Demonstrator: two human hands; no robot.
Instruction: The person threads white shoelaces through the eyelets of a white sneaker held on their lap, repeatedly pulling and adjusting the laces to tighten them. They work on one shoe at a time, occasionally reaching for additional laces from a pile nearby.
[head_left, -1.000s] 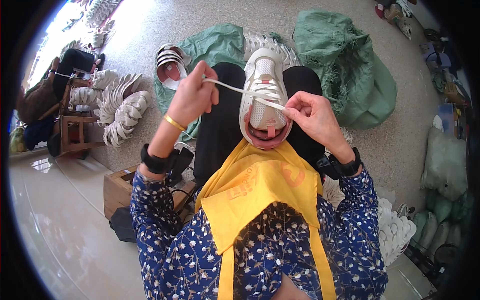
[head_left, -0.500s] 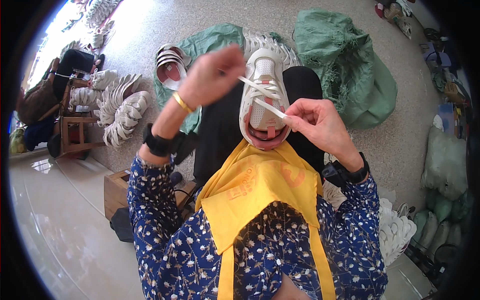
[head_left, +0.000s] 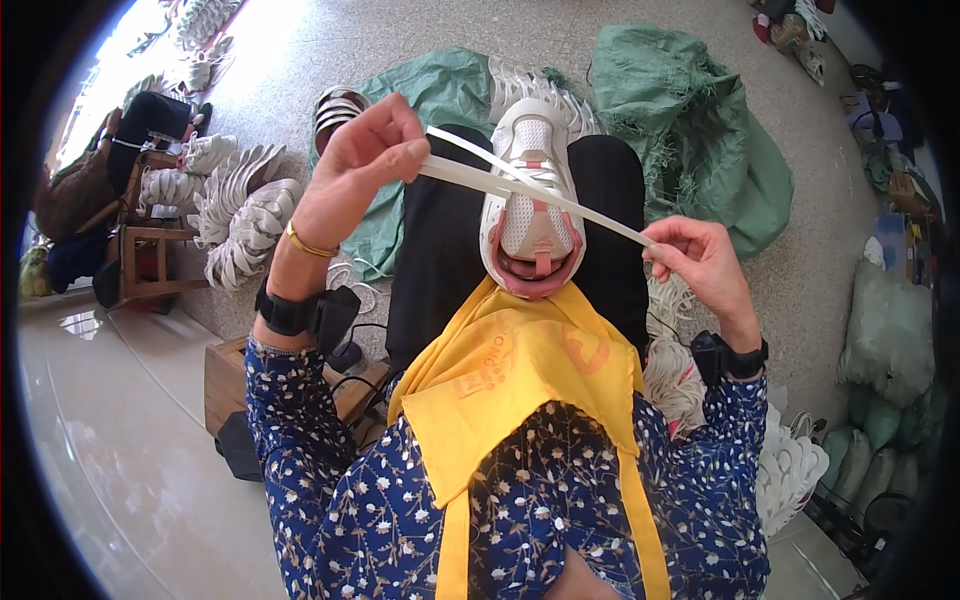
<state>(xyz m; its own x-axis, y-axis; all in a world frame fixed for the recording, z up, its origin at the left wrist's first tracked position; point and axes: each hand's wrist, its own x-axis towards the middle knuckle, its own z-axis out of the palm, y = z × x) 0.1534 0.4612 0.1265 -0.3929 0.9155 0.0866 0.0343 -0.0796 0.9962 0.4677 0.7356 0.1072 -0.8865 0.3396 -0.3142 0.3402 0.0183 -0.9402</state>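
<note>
A white and pink sneaker [head_left: 526, 228] rests between my knees, toe pointing away and pink-lined opening toward me. My left hand [head_left: 368, 155] is closed in a pinch on a flat white shoelace [head_left: 462, 175], left of the shoe's toe. My right hand [head_left: 702, 262] pinches lace too, out to the right of the shoe and lower. The lace stretches taut across the tongue between both hands, and a second strand runs beside it near my left hand. Under the heel lies my yellow apron [head_left: 520, 350].
Green sacking [head_left: 690, 130] lies at the far right, with more green sheet [head_left: 440, 85] at the far left. Rows of white shoe uppers [head_left: 240, 200] sit on the floor at left by a wooden stool [head_left: 150, 262]. Bundles of white laces [head_left: 672, 385] hang near my right forearm.
My left hand has moved left and slightly toward me, pulling lace out from the shoe. My right hand has shifted right and a little nearer, so the lace spans a wider gap.
</note>
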